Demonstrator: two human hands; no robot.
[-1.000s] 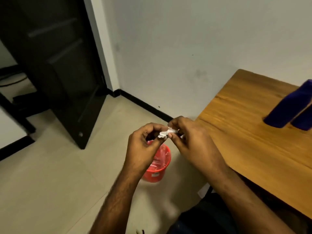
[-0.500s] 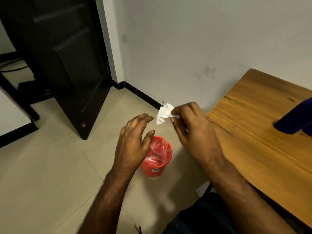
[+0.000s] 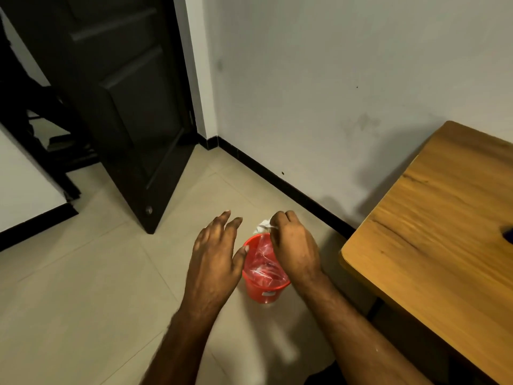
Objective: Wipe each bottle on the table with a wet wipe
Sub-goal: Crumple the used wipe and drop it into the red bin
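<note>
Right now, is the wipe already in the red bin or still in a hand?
Still in a hand: the right hand pinches the crumpled white wipe above the far rim of the red bin.

a home room — tiled floor, dark panelled door, wooden table
</note>
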